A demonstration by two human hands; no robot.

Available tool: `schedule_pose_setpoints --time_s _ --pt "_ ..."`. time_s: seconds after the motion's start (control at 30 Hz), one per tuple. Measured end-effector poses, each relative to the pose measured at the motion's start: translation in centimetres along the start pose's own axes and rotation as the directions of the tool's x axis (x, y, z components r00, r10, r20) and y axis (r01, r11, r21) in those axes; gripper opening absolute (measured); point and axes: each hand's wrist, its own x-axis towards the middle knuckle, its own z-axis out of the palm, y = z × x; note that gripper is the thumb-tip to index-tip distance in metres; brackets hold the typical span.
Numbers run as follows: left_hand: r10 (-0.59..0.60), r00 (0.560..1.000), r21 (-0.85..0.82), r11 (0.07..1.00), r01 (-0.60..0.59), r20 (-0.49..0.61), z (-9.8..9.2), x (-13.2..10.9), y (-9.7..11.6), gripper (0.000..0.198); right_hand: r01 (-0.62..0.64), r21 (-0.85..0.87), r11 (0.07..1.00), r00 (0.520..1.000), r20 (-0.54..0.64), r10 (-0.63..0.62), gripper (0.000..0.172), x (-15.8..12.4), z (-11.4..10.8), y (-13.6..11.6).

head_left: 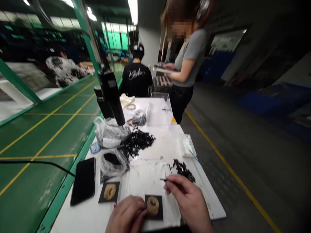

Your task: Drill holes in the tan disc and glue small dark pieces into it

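My right hand (189, 202) pinches a small thin black piece (163, 179) between thumb and forefinger, above a white sheet (142, 181). A pile of similar black pieces (184, 170) lies just beyond that hand. My left hand (127, 213) is closed, fingers curled and thumb against them; whatever it grips is hidden. Beside its fingertips lies a black square with a round tan pad (152, 206), which has a dark mark in its middle. A second black square with a tan pad (109, 192) rests further left, close to a clear plastic bag (113, 163).
A phone (84, 181) lies at the table's left edge. A larger heap of black pieces (141, 141), a clear box (159, 111) and a white block (187, 145) are farther back. A black device (110, 94) overhangs the left side. One person (188, 64) stands behind the table.
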Motion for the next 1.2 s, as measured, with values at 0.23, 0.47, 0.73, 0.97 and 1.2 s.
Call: schedule_pose_setpoints --time_s 0.23,0.47,0.73,0.97,1.2 --pt "-0.071 0.996 -0.096 0.992 0.076 0.057 -1.2 1.3 1.6 0.014 0.076 -0.129 0.989 0.997 0.014 -0.075 0.020 -1.0 -0.1 0.4" --pt "-0.065 0.996 -0.145 0.987 0.072 0.053 -1.1 1.3 1.4 0.021 0.141 -0.192 0.971 0.988 0.095 -0.124 0.014 -1.0 -1.1 0.8" --pt "-0.093 0.994 -0.140 0.985 0.101 0.066 -1.0 1.2 1.5 0.020 0.320 -0.299 0.899 0.924 0.310 -0.226 0.016 -1.2 -1.6 0.9" --pt "-0.036 0.997 -0.071 0.997 0.041 0.075 -0.5 0.8 1.3 0.018 0.520 -0.297 0.801 0.799 0.502 -0.332 0.025 -1.3 -1.5 1.6" --pt "0.069 0.991 0.007 0.998 -0.070 0.119 -0.5 0.4 1.2 0.018 0.557 -0.293 0.777 0.760 0.556 -0.335 0.026 -1.4 -1.4 2.4"
